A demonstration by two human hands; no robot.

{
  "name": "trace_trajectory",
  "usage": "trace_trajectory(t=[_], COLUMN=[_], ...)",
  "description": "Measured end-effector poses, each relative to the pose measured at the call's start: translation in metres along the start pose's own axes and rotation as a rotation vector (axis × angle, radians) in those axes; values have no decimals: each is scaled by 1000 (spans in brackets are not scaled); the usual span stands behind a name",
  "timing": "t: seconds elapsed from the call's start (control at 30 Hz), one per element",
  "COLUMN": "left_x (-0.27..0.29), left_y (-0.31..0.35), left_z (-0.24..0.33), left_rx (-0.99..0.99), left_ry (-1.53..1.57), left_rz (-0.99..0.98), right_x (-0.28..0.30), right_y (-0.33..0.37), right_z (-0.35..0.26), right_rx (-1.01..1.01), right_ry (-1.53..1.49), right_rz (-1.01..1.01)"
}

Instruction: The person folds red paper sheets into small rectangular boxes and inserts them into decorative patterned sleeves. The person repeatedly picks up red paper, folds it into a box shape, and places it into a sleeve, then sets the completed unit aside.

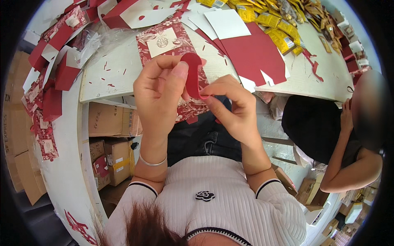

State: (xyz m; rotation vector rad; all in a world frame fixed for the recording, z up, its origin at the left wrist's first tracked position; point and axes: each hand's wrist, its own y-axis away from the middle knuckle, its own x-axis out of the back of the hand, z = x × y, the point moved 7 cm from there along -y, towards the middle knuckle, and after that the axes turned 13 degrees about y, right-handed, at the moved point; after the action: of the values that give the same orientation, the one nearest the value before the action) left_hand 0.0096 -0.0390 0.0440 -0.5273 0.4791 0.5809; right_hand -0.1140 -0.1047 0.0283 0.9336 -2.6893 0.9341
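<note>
A curved red strip (192,78) with a rounded upper end is held up in front of me, just over the table's near edge. My left hand (158,84) pinches it along its left side, thumb on top. The fingertips of my right hand (234,102) are closed on its lower end. Behind and below my hands lies a red floral-printed flat cardboard piece (182,33) with a cream label, reaching past the table edge toward my lap. My hands and the strip hide part of it.
Plain red flat box blanks (254,53) and white sheets (227,23) lie at the right. Yellow packets (279,30) are piled at the back right. Folded red boxes (67,71) crowd the left. Cardboard cartons (113,119) sit underneath. Another person (349,164) sits at the right.
</note>
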Motion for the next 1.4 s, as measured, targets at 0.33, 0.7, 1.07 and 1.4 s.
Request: trace_trajectory(t=[0.33,0.7,1.07,1.4], left_x=[-27,-15,-14,-15], left_y=[14,14,12,18], left_z=[-13,-1,-3,2], left_rx=[112,3,-106,-146], left_ry=[119,23,80,-111], left_rz=[-194,-82,-180,-182], right_x=[30,17,2,2], right_y=[1,5,5,6], right_z=[-30,-11,-17,-20], right_rx=[304,-63,-43,-93], right_ry=[335,-343,-85,-108], right_rz=[296,168,-52,-42])
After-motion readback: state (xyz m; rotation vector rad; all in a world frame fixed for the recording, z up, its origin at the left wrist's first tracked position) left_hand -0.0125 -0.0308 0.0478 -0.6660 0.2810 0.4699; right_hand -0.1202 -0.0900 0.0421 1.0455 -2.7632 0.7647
